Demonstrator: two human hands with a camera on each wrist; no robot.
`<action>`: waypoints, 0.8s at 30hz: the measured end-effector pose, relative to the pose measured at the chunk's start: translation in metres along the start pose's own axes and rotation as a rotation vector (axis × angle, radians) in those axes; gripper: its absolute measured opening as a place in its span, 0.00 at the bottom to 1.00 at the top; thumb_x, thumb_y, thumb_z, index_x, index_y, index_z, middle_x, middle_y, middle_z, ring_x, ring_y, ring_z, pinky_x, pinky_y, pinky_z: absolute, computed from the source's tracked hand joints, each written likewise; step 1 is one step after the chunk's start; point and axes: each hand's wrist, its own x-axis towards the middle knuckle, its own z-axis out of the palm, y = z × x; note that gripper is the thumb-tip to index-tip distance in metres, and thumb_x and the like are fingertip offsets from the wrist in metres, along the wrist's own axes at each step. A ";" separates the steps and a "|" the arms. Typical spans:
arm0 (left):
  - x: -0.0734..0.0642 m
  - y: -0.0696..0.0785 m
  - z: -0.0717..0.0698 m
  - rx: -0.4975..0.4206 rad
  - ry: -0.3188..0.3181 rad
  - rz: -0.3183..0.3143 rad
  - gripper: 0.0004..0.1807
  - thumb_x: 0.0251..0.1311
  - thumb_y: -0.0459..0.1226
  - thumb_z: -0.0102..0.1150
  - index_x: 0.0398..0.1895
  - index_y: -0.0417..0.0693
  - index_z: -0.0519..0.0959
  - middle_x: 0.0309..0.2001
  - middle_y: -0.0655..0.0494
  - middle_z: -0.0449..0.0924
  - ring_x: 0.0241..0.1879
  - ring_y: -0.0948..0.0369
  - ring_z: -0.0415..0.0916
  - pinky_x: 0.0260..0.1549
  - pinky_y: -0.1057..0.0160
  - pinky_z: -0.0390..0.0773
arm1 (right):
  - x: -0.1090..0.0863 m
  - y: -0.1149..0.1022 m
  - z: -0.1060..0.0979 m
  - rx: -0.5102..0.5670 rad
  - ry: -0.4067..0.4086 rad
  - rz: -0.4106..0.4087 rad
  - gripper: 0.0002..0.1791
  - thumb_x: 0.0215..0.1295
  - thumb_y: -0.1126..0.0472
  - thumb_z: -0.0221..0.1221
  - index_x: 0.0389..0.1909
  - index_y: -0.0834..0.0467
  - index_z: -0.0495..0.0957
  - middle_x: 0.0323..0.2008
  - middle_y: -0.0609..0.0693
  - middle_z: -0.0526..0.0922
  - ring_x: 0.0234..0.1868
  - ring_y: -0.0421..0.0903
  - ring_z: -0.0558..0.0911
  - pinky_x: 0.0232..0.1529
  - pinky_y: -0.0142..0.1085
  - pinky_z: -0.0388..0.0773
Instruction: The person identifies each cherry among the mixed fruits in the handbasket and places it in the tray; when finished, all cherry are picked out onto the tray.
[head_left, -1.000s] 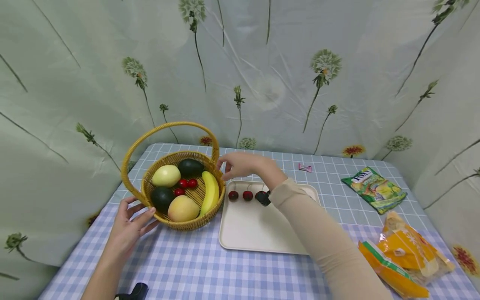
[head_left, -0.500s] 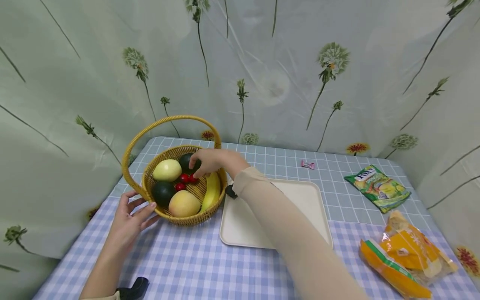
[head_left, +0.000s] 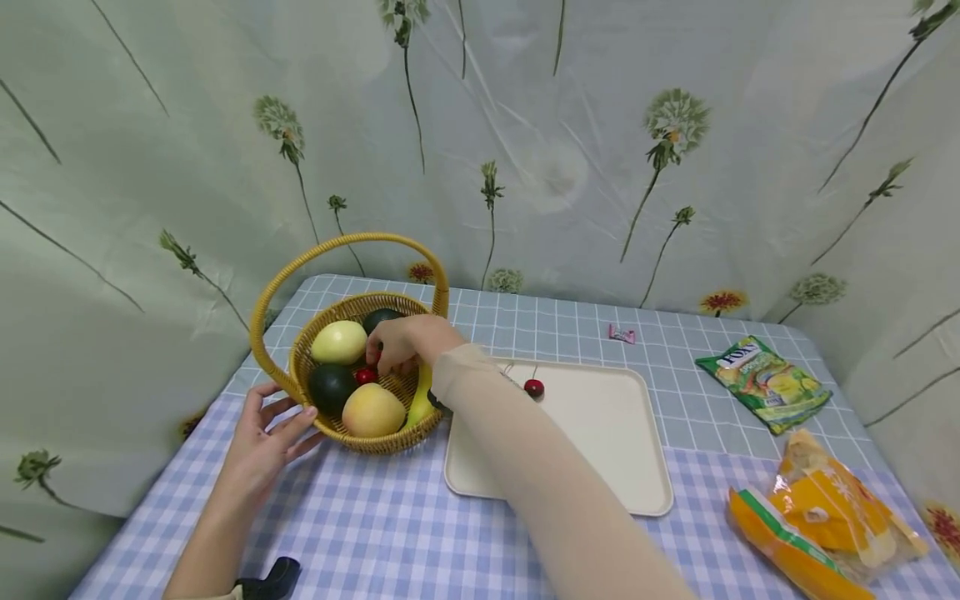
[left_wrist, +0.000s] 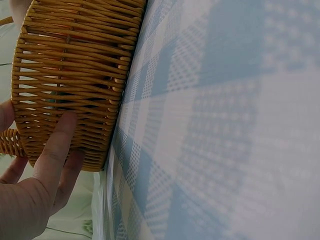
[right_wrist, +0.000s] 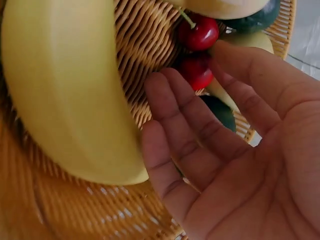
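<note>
A yellow wicker basket [head_left: 375,445] with a tall handle holds a yellow-green round fruit [head_left: 339,342], dark green fruits [head_left: 332,388], a peach [head_left: 373,411], a banana [head_left: 422,403] and red cherries [head_left: 366,375]. My left hand [head_left: 258,446] grips the basket's left side by the handle base; in the left wrist view a finger lies against the weave. My right hand [head_left: 408,340] is inside the basket. In the right wrist view its thumb and index finger pinch a cherry [right_wrist: 195,72], beside another cherry [right_wrist: 201,35]. The other fingers curve near the banana.
A cream tray [head_left: 600,442] stands right of the basket, partly hidden by my right sleeve; a cherry [head_left: 534,388] lies on it. A pink candy [head_left: 622,334] lies behind. Farther right are a green FOX'S bag [head_left: 765,383] and orange packages [head_left: 821,517].
My right hand has moved left from the basket's right rim, in over the fruit, and down to the cherries. My left hand stays at the basket.
</note>
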 end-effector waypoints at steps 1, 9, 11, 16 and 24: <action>0.000 0.000 0.000 0.004 -0.003 -0.002 0.29 0.75 0.32 0.64 0.64 0.71 0.60 0.67 0.45 0.59 0.48 0.71 0.82 0.44 0.65 0.90 | 0.000 -0.002 0.001 -0.010 0.000 0.015 0.16 0.78 0.61 0.61 0.63 0.53 0.78 0.51 0.54 0.83 0.50 0.50 0.82 0.60 0.40 0.84; -0.001 0.002 0.000 0.028 -0.001 -0.010 0.30 0.75 0.33 0.64 0.65 0.70 0.60 0.70 0.42 0.58 0.49 0.72 0.83 0.46 0.63 0.90 | 0.004 -0.015 0.007 -0.176 -0.006 0.037 0.22 0.77 0.61 0.60 0.69 0.47 0.80 0.51 0.43 0.81 0.47 0.42 0.84 0.50 0.31 0.84; -0.002 0.001 0.000 0.034 0.004 -0.012 0.30 0.75 0.33 0.65 0.65 0.71 0.60 0.70 0.43 0.58 0.49 0.72 0.83 0.46 0.64 0.90 | 0.004 -0.016 0.009 -0.185 -0.014 0.022 0.21 0.77 0.63 0.59 0.67 0.48 0.81 0.49 0.42 0.80 0.43 0.40 0.82 0.46 0.28 0.83; -0.002 0.001 0.001 0.034 0.003 -0.011 0.30 0.75 0.33 0.64 0.66 0.69 0.60 0.69 0.44 0.59 0.50 0.72 0.83 0.46 0.64 0.90 | 0.004 -0.017 0.011 -0.222 -0.020 0.017 0.15 0.79 0.64 0.57 0.58 0.48 0.83 0.46 0.41 0.80 0.40 0.38 0.80 0.39 0.26 0.79; -0.001 0.001 0.001 0.030 0.006 -0.012 0.30 0.75 0.33 0.64 0.66 0.69 0.59 0.68 0.44 0.59 0.49 0.72 0.82 0.45 0.65 0.90 | 0.002 -0.015 0.010 -0.252 -0.027 0.039 0.16 0.75 0.68 0.60 0.54 0.46 0.83 0.45 0.39 0.80 0.41 0.38 0.80 0.40 0.27 0.80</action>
